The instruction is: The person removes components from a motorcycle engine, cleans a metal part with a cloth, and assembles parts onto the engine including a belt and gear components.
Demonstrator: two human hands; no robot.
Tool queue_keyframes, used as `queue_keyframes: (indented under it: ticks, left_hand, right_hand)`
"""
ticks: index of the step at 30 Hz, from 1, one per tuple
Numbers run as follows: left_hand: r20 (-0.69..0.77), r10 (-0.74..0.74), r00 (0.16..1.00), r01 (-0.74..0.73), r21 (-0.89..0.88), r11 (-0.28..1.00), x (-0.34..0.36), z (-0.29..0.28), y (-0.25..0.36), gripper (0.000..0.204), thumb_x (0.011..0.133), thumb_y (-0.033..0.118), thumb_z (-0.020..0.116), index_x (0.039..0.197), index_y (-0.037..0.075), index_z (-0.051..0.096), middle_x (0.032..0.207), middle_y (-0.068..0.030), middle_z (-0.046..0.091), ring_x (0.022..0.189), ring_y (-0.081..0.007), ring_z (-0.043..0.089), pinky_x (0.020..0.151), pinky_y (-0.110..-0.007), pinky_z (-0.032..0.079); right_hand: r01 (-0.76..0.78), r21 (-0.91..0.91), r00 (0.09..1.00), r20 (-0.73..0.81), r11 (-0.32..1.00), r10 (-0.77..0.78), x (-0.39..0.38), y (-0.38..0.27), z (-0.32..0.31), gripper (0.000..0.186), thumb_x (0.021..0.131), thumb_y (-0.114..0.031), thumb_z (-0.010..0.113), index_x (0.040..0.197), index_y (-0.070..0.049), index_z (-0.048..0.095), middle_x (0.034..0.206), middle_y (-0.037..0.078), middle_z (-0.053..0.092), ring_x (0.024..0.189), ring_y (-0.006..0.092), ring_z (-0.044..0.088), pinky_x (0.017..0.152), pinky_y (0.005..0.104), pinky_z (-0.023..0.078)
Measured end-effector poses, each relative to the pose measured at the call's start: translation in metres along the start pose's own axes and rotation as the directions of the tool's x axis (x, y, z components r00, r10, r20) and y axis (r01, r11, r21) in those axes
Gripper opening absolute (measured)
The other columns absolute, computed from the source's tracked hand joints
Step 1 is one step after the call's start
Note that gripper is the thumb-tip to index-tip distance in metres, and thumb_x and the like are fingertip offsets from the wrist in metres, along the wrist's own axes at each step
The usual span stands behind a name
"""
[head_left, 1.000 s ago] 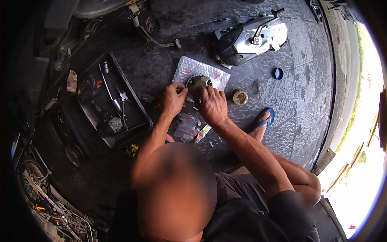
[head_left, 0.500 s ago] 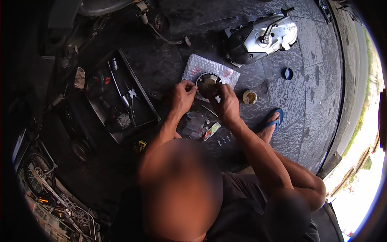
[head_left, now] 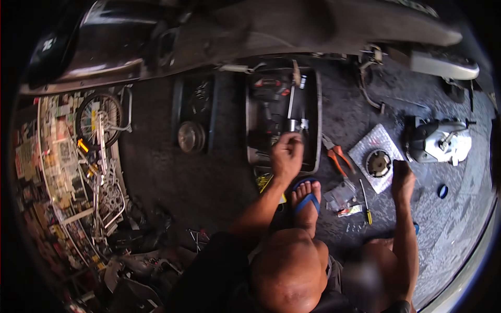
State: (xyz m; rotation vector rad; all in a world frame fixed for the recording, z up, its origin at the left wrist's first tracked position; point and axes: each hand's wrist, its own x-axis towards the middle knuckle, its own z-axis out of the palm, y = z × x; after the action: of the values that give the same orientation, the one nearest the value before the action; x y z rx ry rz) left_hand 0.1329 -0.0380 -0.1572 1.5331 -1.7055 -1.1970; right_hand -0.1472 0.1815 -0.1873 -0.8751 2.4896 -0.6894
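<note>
My left hand [head_left: 287, 157] hovers over the near end of a black tool tray [head_left: 319, 115], its fingers curled. Just beyond the fingertips lies a long metal tool [head_left: 290, 101] ending in a shiny socket [head_left: 293, 125]; whether they touch cannot be made out. My right hand [head_left: 403, 182] is closed beside the right corner of a bubble-wrap sheet [head_left: 367, 145]; what its fingers hold, if anything, is hidden. On the sheet sits a round, toothed metal part [head_left: 378, 163], which looks like a clutch. Orange-handled pliers [head_left: 339, 159] lie between tray and sheet.
A silver engine cover [head_left: 443, 143] and a blue ring-shaped cap [head_left: 442, 191] are at the right. A yellow-handled screwdriver [head_left: 367, 203] and plastic bags [head_left: 339, 197] lie nearer. Another dark tray [head_left: 177, 112] holds a round metal part [head_left: 191, 137]. A motorcycle body [head_left: 292, 31] spans the top.
The view has swung to the left. My left hand has left the round part and moved over to the tool tray. My right hand has come away from that part to its right.
</note>
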Motion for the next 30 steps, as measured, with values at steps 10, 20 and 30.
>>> queue_keyframes:
  ticks: [10, 20, 30]
  left_hand:
    - [-0.370, 0.239, 0.898, -0.077, 0.401, 0.913, 0.096, -0.145, -0.034, 0.018, 0.095, 0.015, 0.059, 0.093, 0.000, 0.070, 0.074, -0.0047, 0.066, 0.069, -0.0155, 0.063, 0.067, -0.031, 0.050]
    - [0.316, 0.318, 0.894, -0.349, 0.043, 0.936, -0.019, 0.016, -0.005, 0.012, 0.090, 0.015, 0.069, 0.100, 0.008, 0.071, 0.065, 0.0010, 0.055, 0.053, -0.0068, 0.043, 0.048, -0.029, 0.036]
    - [0.817, 0.401, 0.413, -0.804, 0.121, 0.582, -0.058, 0.056, -0.001, 0.054, 0.079, 0.006, 0.067, 0.131, 0.010, 0.055, 0.132, -0.0167, 0.050, 0.108, -0.0379, 0.056, 0.088, -0.047, 0.049]
  right_hand:
    - [-0.005, -0.252, 0.983, 0.176, 0.968, 0.051, -0.023, 0.011, -0.032, 0.027, 0.094, -0.023, 0.059, 0.084, 0.001, 0.063, 0.075, 0.027, 0.062, 0.070, 0.0427, 0.063, 0.065, 0.0488, 0.048]
    - [-0.082, -0.049, 0.936, 0.339, 0.995, 0.094, -0.150, -0.013, 0.041, 0.024, 0.086, -0.020, 0.067, 0.104, -0.007, 0.057, 0.099, 0.018, 0.060, 0.088, 0.0426, 0.064, 0.073, 0.0491, 0.052]
    - [-0.131, 0.163, 0.991, 0.010, 0.978, 0.131, -0.126, -0.068, 0.073, 0.044, 0.075, 0.001, 0.058, 0.119, -0.002, 0.052, 0.113, 0.023, 0.051, 0.102, 0.0444, 0.056, 0.083, 0.0489, 0.049]
